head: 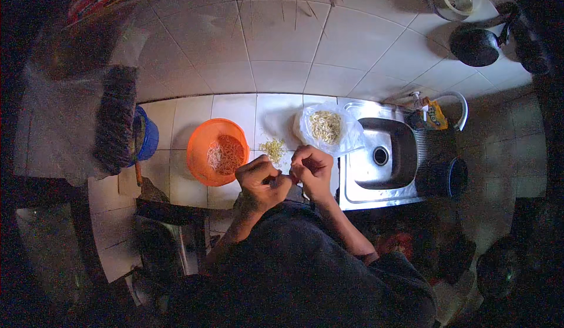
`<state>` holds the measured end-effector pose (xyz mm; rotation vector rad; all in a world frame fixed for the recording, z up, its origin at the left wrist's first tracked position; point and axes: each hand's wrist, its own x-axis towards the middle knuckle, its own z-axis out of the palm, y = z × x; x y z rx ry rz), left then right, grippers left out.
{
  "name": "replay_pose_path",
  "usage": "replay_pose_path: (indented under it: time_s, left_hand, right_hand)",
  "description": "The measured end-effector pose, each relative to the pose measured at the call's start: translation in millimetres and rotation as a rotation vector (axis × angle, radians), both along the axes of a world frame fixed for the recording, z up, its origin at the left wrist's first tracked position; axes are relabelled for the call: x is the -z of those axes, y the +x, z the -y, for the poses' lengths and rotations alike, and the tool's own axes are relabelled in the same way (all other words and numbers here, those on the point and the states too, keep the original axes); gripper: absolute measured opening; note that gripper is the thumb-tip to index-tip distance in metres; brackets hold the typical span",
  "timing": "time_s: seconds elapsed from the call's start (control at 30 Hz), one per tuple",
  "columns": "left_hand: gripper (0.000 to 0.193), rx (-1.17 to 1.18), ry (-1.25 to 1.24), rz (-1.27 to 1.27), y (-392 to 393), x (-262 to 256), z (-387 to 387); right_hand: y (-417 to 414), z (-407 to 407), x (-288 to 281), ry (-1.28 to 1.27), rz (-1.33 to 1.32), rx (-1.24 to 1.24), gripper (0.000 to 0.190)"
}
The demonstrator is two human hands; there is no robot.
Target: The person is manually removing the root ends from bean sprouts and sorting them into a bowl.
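My left hand point(263, 184) and my right hand point(312, 171) are close together over the counter's front edge, fingers curled and fingertips nearly touching. Whatever may be pinched between them is too small to make out. Left of my hands stands an orange plastic basin point(194, 151) with pale bean sprouts point(225, 155) at its bottom. Just beyond my hands a small pile of yellow-green sprout scraps point(273, 149) lies on the white tiles. Behind my right hand an open clear plastic bag point(350, 129) holds more bean sprouts point(326, 126).
A steel sink point(348, 195) with a curved faucet point(462, 109) is at the right, a yellow pouch point(436, 115) behind it. A blue container point(150, 134) stands at the left. Dark pans point(475, 48) hang on the tiled wall at the upper right.
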<state>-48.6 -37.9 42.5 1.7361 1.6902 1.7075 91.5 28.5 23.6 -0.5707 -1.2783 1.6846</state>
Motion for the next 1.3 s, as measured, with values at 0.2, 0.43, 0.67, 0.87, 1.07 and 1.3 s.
replay_pose_path:
  time_s: [0.2, 0.43, 0.67, 0.87, 1.07, 1.3]
  left_hand:
    - [0.013, -0.034, -0.297, 0.251, -6, 8, -17]
    - [0.03, 0.117, -0.408, -0.109, -43, 190, -45]
    - [0.038, 0.294, -0.72, 0.138, -31, 272, -25]
    - [0.044, 0.297, -0.971, -0.019, -35, 281, 3]
    - [0.037, 0.242, -0.971, 0.209, -28, 211, 2]
    - [0.021, 0.29, -0.993, 0.373, -27, 234, 15]
  right_hand:
    - [13, -16, -2, -0.095, -0.073, 0.03, 0.003]
    - [24, -29, 13, -0.126, 0.104, 0.09, 0.003]
    - [10, -48, 65, -0.197, 0.485, -0.076, 0.01]
    - [-94, -45, 101, 0.459, 0.698, -0.392, 0.018]
    - [-121, -55, 134, 0.605, 0.843, -0.468, 0.023]
    - [12, -106, 138, 0.031, 0.624, 0.206, 0.016]
